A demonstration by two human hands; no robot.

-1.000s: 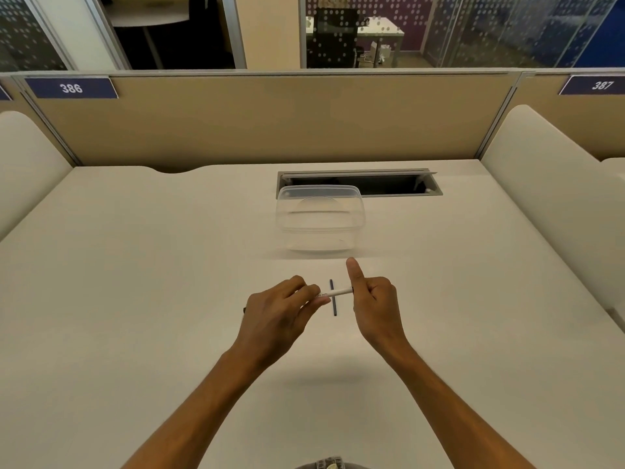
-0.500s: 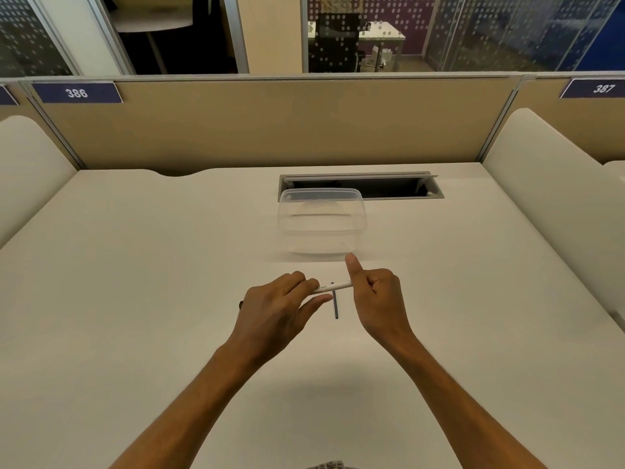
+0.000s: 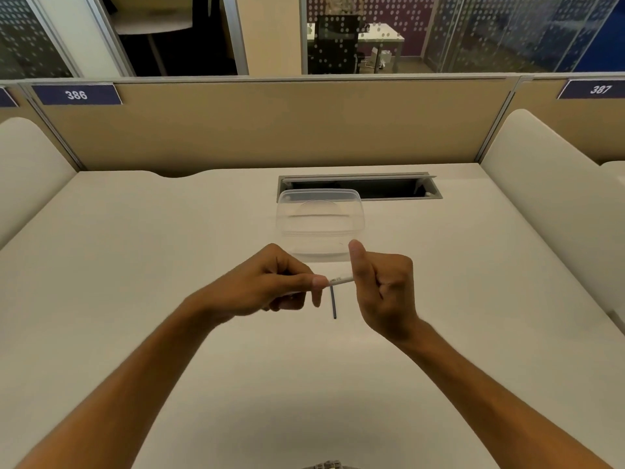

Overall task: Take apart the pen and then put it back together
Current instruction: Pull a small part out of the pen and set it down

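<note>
Pen barrel (image 3: 341, 279), white and slim, is held level above the middle of the worktop (image 3: 135, 265), gripped at both ends. The left hand (image 3: 267, 286) is closed around one end, its thumb and fingertips pinched on the barrel. The right hand (image 3: 382, 282) is curled shut around the other end, fingers folded in and thumb sticking up. Only a short stretch of barrel with small print shows between the two hands.

Just below the barrel, a thin dark refill (image 3: 333, 302) lies on the worktop between the hands, pointing toward the near edge. Neither hand touches it.

A clear container (image 3: 319, 221) sits further back, toward the far edge, just in front of a cable slot (image 3: 389, 187) set into the worktop. It looks empty, though its clear walls make that hard to confirm.

Judging by the loose refill, the pen is at least partly taken apart. Whether the hands are pulling off another piece or already rejoining parts cannot be told. What seems left is sliding the refill back into the barrel and closing the pen up.
</note>
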